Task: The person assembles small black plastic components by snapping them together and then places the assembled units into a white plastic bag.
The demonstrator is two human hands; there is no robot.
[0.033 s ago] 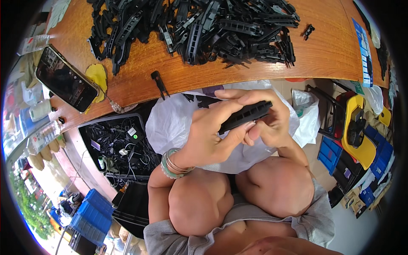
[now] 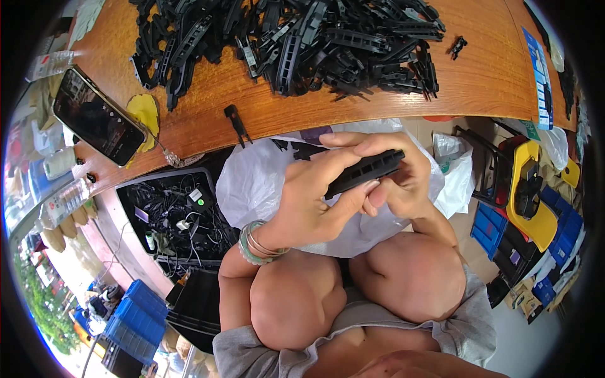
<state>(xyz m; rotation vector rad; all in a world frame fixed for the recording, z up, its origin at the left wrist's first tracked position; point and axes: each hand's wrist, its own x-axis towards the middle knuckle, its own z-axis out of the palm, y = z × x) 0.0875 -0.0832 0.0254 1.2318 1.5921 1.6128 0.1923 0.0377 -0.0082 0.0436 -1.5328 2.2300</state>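
Head view: we hold the black plastic strip above the white bag, long axis rising rightward; left hand fingers wrap its near end, right hand fingertips pinch the far end.

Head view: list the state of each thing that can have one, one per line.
Black plastic part: held in both hands above the white bag.
Left hand: gripping the part.
Right hand: gripping the part.
Phone: flat on the table, screen dark.
White bag: open.
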